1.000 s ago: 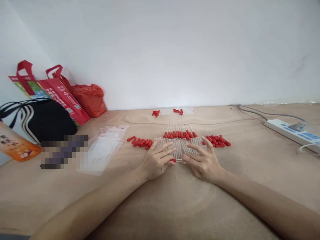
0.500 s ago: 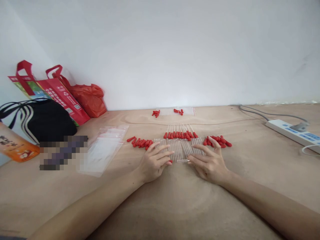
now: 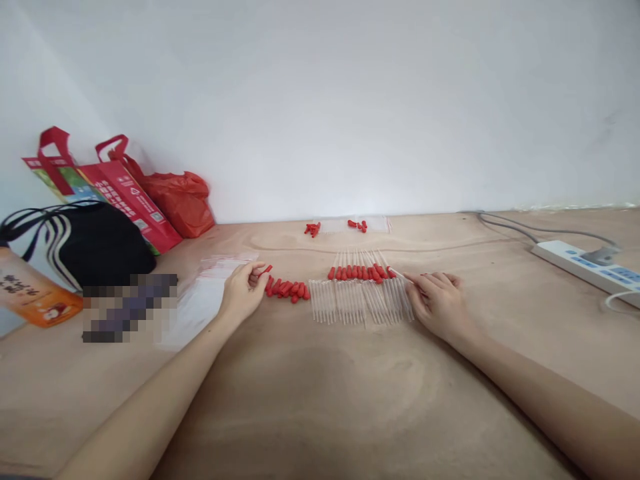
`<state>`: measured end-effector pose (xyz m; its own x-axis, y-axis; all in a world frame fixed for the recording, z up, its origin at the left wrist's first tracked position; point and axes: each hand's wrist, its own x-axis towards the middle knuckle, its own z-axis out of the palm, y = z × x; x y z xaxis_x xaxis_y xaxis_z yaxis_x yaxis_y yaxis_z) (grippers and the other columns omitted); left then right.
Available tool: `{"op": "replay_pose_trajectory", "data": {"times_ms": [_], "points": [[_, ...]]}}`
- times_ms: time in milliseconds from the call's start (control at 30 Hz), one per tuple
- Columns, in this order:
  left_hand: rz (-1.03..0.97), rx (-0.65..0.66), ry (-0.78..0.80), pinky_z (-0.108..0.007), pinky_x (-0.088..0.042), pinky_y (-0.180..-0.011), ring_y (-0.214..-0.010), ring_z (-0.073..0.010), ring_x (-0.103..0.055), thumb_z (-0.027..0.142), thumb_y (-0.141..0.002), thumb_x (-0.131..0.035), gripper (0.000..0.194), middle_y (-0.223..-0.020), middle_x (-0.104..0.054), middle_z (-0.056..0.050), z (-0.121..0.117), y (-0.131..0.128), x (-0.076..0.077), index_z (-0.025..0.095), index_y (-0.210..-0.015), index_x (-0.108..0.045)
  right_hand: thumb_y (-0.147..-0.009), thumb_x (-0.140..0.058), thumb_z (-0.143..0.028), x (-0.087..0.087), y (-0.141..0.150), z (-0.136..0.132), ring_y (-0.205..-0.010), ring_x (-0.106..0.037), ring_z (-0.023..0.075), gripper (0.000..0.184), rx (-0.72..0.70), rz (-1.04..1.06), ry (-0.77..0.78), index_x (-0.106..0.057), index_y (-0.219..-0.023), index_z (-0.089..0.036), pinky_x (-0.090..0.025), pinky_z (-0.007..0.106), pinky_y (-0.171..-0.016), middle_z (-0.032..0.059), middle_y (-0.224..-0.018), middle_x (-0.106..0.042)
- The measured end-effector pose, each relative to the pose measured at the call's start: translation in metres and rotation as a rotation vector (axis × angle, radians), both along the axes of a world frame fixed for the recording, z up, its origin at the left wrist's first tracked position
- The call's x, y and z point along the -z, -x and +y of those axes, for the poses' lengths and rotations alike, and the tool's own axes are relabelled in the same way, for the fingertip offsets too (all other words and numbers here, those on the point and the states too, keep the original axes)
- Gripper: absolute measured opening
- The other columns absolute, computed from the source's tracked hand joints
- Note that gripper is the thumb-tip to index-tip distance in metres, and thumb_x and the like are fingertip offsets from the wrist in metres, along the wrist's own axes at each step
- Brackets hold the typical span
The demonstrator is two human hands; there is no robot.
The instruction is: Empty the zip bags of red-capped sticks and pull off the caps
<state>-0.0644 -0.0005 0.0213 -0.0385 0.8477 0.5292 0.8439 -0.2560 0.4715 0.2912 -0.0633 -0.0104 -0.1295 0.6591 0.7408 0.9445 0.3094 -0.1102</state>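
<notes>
My left hand (image 3: pixel 245 290) is closed in a pinch on a red rubber dropper bulb (image 3: pixel 267 269), at the left end of a heap of loose red bulbs (image 3: pixel 287 289). On the right, my right hand (image 3: pixel 440 300) pinches a thin clear dropper tube (image 3: pixel 399 273), its tip pointing left. Between the hands lie clear dropper tubes (image 3: pixel 350 301) side by side in a row. Just beyond them is a row of assembled droppers (image 3: pixel 357 270), red bulbs toward me. My right hand hides most of the bulbs on its side.
Clear zip bags (image 3: pixel 200 300) lie to the left, near a pixelated dark object (image 3: pixel 130 308). A black drawstring bag (image 3: pixel 105 243), red bags (image 3: pixel 175 200) and an orange packet (image 3: pixel 45 293) stand far left. A power strip (image 3: pixel 590 267) sits at right; a bagged set (image 3: pixel 335 225) lies by the wall.
My left hand has moved left from the tubes and taken a red bulb. My right hand has shifted right and slightly away from me, lifting a clear tube off the table.
</notes>
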Motion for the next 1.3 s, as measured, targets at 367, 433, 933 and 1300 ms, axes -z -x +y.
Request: {"op": "replay_pose_trajectory", "data": {"times_ms": [367, 433, 933, 1300], "points": [[0.214, -0.043, -0.031, -0.036, -0.043, -0.077, -0.079, -0.0224, -0.054, 0.04, -0.075, -0.048, 0.026, -0.081, -0.063, -0.006, -0.004, -0.003, -0.002, 0.018, -0.08, -0.061, -0.079, -0.047, -0.021, 0.005, 0.002, 0.001, -0.067, -0.054, 0.0153, 0.021, 0.022, -0.129, -0.097, -0.067, -0.076, -0.021, -0.027, 0.034, -0.077, 0.0002, -0.065, -0.067], [0.259, 0.007, -0.095, -0.036, -0.041, -0.079, -0.081, -0.0226, -0.054, 0.038, -0.077, -0.047, 0.024, -0.08, -0.062, -0.005, -0.006, -0.009, -0.004, 0.019, -0.078, -0.062, -0.078, -0.047, -0.021, 0.005, 0.004, -0.001, -0.067, -0.053, 0.0153, 0.02, 0.005, -0.148, -0.076, -0.067, -0.075, -0.021, -0.027, 0.034, -0.076, 0.0, -0.065, -0.067], [0.482, 0.076, 0.39, -0.044, -0.037, -0.083, -0.097, -0.0317, -0.053, 0.051, -0.073, -0.052, 0.034, -0.083, -0.066, -0.01, 0.034, -0.117, -0.02, 0.022, -0.068, -0.068, -0.079, -0.048, -0.047, -0.001, 0.008, -0.009, -0.075, -0.05, 0.0183, 0.031, -0.044, -0.154, 0.091, -0.068, -0.079, -0.023, -0.025, 0.038, -0.077, 0.0033, -0.072, -0.062], [0.539, 0.024, 0.497, -0.039, -0.041, -0.074, -0.084, -0.0289, -0.06, 0.038, -0.074, -0.048, 0.029, -0.07, -0.066, -0.011, 0.043, -0.134, -0.016, 0.017, -0.06, -0.062, -0.082, -0.046, -0.03, 0.001, 0.009, -0.009, -0.079, -0.049, 0.0177, 0.022, -0.077, -0.144, 0.134, -0.067, -0.081, -0.026, -0.025, 0.038, -0.077, 0.0021, -0.079, -0.061]]}}
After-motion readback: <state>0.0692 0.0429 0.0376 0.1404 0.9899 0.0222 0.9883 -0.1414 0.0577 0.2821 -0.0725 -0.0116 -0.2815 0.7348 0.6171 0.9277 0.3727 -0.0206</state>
